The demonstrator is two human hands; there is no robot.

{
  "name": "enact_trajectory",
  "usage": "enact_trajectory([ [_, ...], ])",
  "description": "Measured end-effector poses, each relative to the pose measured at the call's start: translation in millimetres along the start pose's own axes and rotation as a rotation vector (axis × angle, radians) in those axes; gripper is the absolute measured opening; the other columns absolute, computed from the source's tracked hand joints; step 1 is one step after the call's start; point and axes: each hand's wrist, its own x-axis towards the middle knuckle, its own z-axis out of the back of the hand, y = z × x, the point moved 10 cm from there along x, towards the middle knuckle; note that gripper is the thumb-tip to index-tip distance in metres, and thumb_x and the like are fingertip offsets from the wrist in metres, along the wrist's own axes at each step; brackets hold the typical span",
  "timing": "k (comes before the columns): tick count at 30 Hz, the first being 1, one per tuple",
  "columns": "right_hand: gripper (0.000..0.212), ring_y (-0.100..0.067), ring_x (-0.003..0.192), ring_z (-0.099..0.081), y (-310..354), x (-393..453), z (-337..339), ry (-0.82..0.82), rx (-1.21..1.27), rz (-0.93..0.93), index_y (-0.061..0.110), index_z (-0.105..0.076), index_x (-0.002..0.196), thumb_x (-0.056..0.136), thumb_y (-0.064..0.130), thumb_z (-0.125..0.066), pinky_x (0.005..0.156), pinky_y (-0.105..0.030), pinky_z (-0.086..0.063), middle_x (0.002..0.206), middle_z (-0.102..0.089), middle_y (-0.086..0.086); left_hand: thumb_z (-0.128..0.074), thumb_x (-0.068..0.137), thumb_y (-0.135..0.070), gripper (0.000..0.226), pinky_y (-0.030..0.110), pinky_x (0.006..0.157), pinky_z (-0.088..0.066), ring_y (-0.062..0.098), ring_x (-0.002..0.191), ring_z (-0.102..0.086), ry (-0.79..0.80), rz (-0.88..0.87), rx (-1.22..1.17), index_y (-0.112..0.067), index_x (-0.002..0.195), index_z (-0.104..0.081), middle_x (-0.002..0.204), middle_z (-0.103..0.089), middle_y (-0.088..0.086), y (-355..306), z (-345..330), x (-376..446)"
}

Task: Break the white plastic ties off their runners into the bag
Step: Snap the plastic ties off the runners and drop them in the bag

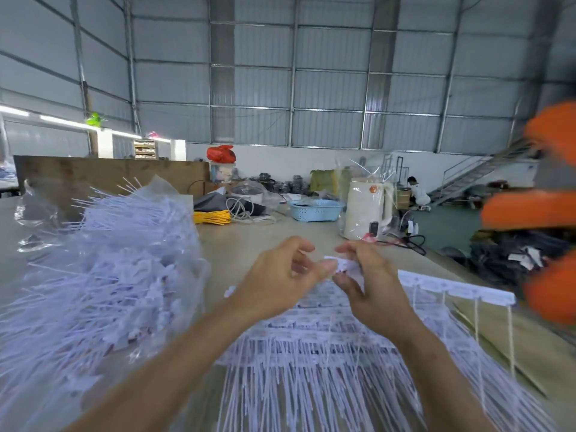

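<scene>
left hand (280,275): fingers curled, pinching white tie piece (341,265)
right hand (371,275): pinching same piece
runners (455,286): stacked under both hands
bag (103,260): left, full of ties

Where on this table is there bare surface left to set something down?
Bare beige tabletop lies beyond the hands, bordered by the clear plastic bag of white ties on the left, the yellow cord coil and blue plastic basket behind, and the white kettle on the right. Nearer, runner sheets of white ties crowd it.
</scene>
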Motion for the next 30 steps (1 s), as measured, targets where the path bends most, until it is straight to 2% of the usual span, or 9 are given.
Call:
enact_trajectory([
  [3, 0.041, -0.013, 0.099, -0.052, -4.4, 0.2, -4.1, 0.033, 0.073, -0.022, 0.018, -0.046, 0.118, 0.083, 0.001, -0.060, 0.090, -0.035, -0.043, 0.103, -0.054, 0.004, -0.055, 0.089, -0.045, 0.023, 0.029, 0.074, -0.055, 0.012, 0.076, -0.065, 0.085, 0.040, -0.308, -0.025, 0.098, -0.063, 0.084, -0.068, -0.003, -1.5, -51.4, 9.3],
  [6, 0.042, -0.004, 0.100, -0.044, -16.0, 1.3, 2.1, 0.000, 0.042, -0.068, 0.017, -0.045, 0.116, 0.081, 0.007, -0.066, 0.082, -0.010, -0.036, 0.109, -0.047, 0.004, -0.050, 0.098, -0.024, 0.019, 0.034, 0.064, -0.059, 0.021, 0.062, -0.067, 0.039, 0.125, -0.619, -0.012, 0.103, -0.063, 0.071, -0.069, 0.007, 8.5, -64.5, 14.6],
  [7, 0.038, -0.005, 0.099, -0.043, -18.9, 1.2, 5.4, -0.020, -0.017, -0.055, 0.013, -0.049, 0.115, 0.082, 0.011, -0.067, 0.083, -0.011, -0.036, 0.110, -0.047, 0.002, -0.048, 0.099, -0.022, 0.018, 0.031, 0.057, -0.057, 0.020, 0.055, -0.066, 0.022, 0.108, -0.617, -0.011, 0.100, -0.061, 0.065, -0.069, 0.004, 9.8, -64.0, 15.4],
  [10, 0.027, -0.018, 0.105, -0.050, -26.2, 1.6, 3.1, 0.040, -0.274, -0.050, 0.015, -0.058, 0.114, 0.091, 0.027, -0.056, 0.090, -0.035, -0.038, 0.114, -0.058, 0.001, -0.042, 0.099, -0.028, 0.028, 0.025, 0.047, -0.050, 0.020, 0.046, -0.062, -0.018, -0.011, -0.504, -0.011, 0.083, -0.058, 0.060, -0.066, 0.004, 3.9, -58.9, 16.3],
  [14, 0.015, -0.014, 0.078, -0.050, -9.3, 2.2, 0.9, 0.028, -0.121, 0.014, 0.019, -0.065, 0.095, 0.093, 0.030, -0.054, 0.080, -0.043, -0.044, 0.076, -0.053, 0.019, -0.039, 0.099, -0.037, 0.053, 0.020, 0.046, -0.044, 0.015, 0.038, -0.052, -0.116, -0.094, -0.378, -0.018, 0.053, -0.054, 0.041, -0.053, 0.001, -2.7, -42.6, 14.1],
  [19, 0.030, -0.021, 0.066, -0.054, 7.7, 2.8, 23.1, -0.171, -0.190, 0.105, 0.013, -0.066, 0.079, 0.090, 0.037, -0.051, 0.066, -0.043, -0.044, 0.067, -0.058, 0.003, -0.039, 0.100, -0.033, 0.064, 0.017, 0.038, -0.033, 0.014, 0.027, -0.043, -0.122, -0.039, -0.284, -0.020, 0.038, -0.051, 0.033, -0.039, -0.002, -11.9, -35.1, 22.6],
  [23, 0.022, -0.016, 0.068, -0.059, 2.4, -2.9, 34.0, -0.274, -0.424, 0.079, 0.022, -0.063, 0.071, 0.087, 0.036, -0.059, 0.065, -0.032, -0.024, 0.067, -0.061, 0.008, -0.042, 0.097, -0.028, 0.054, 0.016, 0.037, -0.019, 0.010, 0.024, -0.025, 0.091, 0.249, -0.526, -0.020, 0.043, -0.039, 0.034, -0.029, -0.007, 1.9, -47.4, 25.7],
  [26, 0.015, -0.021, 0.074, -0.062, -32.7, -6.7, 46.6, -0.266, -0.361, -0.075, 0.015, -0.069, 0.082, 0.087, 0.028, -0.063, 0.071, -0.034, -0.035, 0.077, -0.068, 0.001, -0.040, 0.098, -0.032, 0.051, 0.008, 0.030, -0.015, 0.005, 0.023, -0.017, 0.276, 0.416, -0.783, -0.020, 0.048, -0.038, 0.038, -0.023, -0.007, 13.8, -46.7, 17.3],
  [30, 0.037, -0.017, 0.072, -0.052, -15.7, -2.6, 37.8, -0.261, -0.170, -0.048, 0.006, -0.065, 0.090, 0.090, 0.041, -0.052, 0.074, -0.039, -0.043, 0.082, -0.065, -0.002, -0.040, 0.096, -0.046, 0.045, 0.010, 0.032, -0.017, 0.005, 0.031, -0.020, 0.129, 0.376, -0.744, -0.018, 0.061, -0.037, 0.044, -0.029, -0.007, 49.0, -32.0, 21.2],
])
